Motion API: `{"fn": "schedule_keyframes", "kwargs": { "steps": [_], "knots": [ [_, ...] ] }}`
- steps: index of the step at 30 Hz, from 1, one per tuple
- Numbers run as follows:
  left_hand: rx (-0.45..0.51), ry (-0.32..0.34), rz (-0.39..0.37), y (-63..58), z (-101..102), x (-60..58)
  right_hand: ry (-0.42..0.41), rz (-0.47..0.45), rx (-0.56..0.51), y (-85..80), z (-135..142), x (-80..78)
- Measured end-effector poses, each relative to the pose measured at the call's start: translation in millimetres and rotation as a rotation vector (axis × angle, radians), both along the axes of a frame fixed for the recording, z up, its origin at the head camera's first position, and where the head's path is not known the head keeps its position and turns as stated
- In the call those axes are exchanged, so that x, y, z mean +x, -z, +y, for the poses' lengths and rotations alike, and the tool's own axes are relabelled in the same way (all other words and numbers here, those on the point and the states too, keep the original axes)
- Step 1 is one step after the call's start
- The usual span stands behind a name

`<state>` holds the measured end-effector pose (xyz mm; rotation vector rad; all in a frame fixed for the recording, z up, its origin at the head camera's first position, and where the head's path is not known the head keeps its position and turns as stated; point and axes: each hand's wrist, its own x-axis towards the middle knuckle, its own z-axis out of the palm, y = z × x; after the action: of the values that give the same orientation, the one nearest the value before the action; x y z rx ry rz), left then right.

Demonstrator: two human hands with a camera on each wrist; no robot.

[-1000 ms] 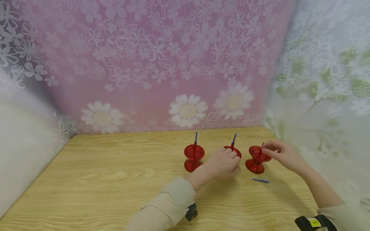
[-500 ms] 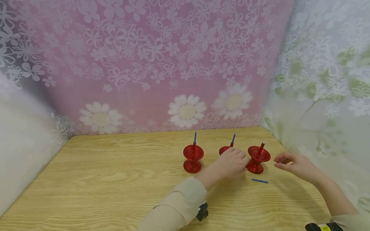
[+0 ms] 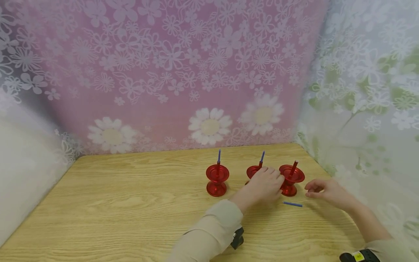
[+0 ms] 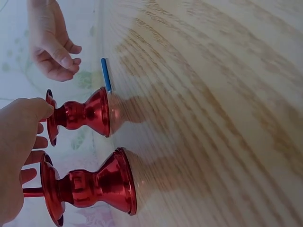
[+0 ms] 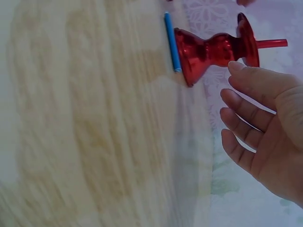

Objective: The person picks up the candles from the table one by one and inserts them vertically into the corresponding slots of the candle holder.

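Three red metallic candle holders stand in a row on the table. The left holder (image 3: 217, 178) and the middle holder (image 3: 253, 171) each carry a thin blue candle (image 3: 219, 155) upright in the stem. The right holder (image 3: 292, 174) has a bare red stem. My left hand (image 3: 266, 185) partly covers the middle holder, its fingers reaching to the right holder's dish; whether they touch it I cannot tell. My right hand (image 3: 330, 193) hovers just right of that holder, fingers loosely bent around nothing. A loose blue candle (image 3: 292, 204) lies in front of the right holder.
The wood-grain table (image 3: 131, 203) stretches far to the left of the holders. A pink flowered cloth (image 3: 163, 91) hangs behind it, and a pale flowered cloth (image 3: 363, 109) borders the right side.
My right hand has drawn back from the right holder's stem and sunk lower beside it. My left hand has shifted rightward from the middle holder toward the right one. The loose candle stays put.
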<state>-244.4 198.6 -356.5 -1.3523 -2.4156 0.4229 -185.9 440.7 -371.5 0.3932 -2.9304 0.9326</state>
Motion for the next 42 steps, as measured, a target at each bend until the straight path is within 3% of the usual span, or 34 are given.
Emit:
{"fn": "schedule_keyframes", "kwargs": {
  "steps": [5, 16, 26, 36, 42],
  "knots": [
    [0.016, -0.018, -0.004, -0.4, 4.4, -1.0, -0.053, -0.090, -0.039, 4.9, -10.1, -3.9],
    [0.045, -0.022, -0.035, 3.0, 12.7, -2.4, -0.131, -0.163, -0.083, 20.4, -21.1, -13.8],
    [0.019, -0.034, -0.039, 0.5, 17.2, 0.9, -0.196, -0.114, -0.016, 24.7, -25.0, -16.8],
    [0.018, -0.039, -0.025, -0.2, 19.3, 1.4, -0.177, -0.118, 0.038, 24.5, -25.9, -16.5],
    [0.015, -0.044, -0.060, -2.2, 20.6, 1.2, -0.223, -0.111, 0.049, 22.3, -23.1, -14.9]
  ]
}}
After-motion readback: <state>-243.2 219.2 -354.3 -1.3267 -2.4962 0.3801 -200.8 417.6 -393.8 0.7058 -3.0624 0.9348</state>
